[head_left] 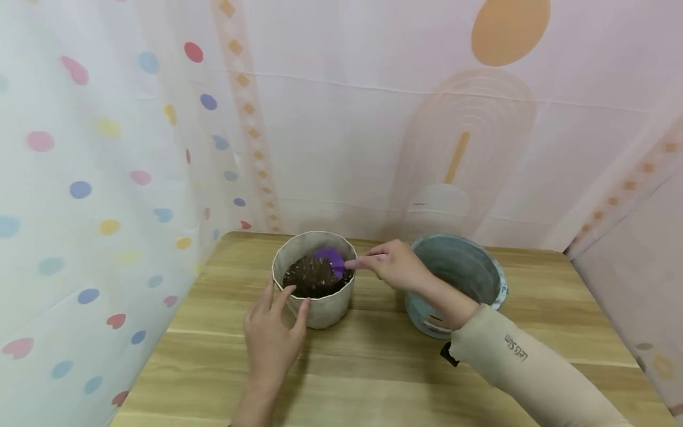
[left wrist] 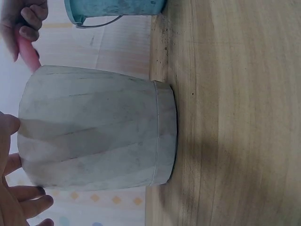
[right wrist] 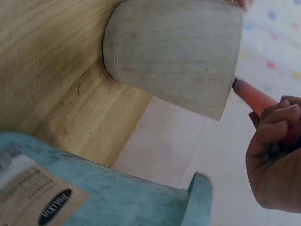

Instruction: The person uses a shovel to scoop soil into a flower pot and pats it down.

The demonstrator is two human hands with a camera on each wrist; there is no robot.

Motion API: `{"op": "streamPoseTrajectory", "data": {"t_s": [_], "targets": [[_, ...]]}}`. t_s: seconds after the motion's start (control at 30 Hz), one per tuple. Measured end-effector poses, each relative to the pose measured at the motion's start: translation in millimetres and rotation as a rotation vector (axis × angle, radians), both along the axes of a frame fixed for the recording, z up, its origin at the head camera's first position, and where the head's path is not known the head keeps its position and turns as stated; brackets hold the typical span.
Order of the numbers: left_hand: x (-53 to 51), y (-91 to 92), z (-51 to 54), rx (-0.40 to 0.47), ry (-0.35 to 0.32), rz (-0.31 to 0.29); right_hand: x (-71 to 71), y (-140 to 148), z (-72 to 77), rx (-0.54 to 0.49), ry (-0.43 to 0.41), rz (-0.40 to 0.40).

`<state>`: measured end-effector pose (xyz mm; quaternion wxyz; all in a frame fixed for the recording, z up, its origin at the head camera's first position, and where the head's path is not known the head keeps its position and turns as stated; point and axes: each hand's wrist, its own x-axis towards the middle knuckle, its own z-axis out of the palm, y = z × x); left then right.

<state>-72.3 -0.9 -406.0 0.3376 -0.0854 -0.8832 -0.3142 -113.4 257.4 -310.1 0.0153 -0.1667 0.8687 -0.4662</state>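
A pale grey plant pot (head_left: 322, 312) stands upright on the table, with dark soil (head_left: 309, 277) inside. My left hand (head_left: 273, 338) rests its spread fingers against the near left rim of the pot; the left wrist view shows fingertips (left wrist: 35, 205) along that rim. A small trowel with a purple blade (head_left: 332, 261) and a pink handle (right wrist: 256, 98) reaches over the pot's right rim. My right hand (head_left: 397, 267) grips the handle. The blade lies on the soil inside the pot, its tip partly hidden. Under my right forearm stands a blue-green bucket (head_left: 493, 273).
The wooden table (head_left: 368, 379) carries both containers, and specks of soil lie between them in the right wrist view. A wire handle (left wrist: 99, 24) hangs on the bucket, which bears a brown label (right wrist: 40, 197). Patterned curtains (head_left: 341, 136) rise behind and at the left.
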Motion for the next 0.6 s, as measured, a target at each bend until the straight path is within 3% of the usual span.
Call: {"op": "streamPoseTrajectory", "data": {"t_s": [0.1,0.17,0.23,0.3,0.4,0.6], "targets": [[0.2,2.4,-1.3,-0.005,-0.001,-0.007,6.0,-3.9,-4.6,0.243,0.332,-0.015],[-0.9,3.9,-1.4,-0.002,-0.001,-0.017,10.8,-2.8,-7.4,0.348,0.531,-0.035],[-2.3,5.3,-1.1,0.000,-0.002,-0.022,15.0,0.8,-9.4,0.384,0.661,-0.075],[-4.1,6.8,0.0,0.001,-0.001,-0.032,18.2,6.9,-9.9,0.343,0.713,-0.106],[-7.1,9.3,2.6,-0.013,0.036,-0.058,22.6,20.8,-7.3,0.216,0.684,-0.140],[-12.1,19.0,10.8,-0.086,0.153,-0.160,42.8,62.0,9.0,0.056,0.359,-0.229]]}}
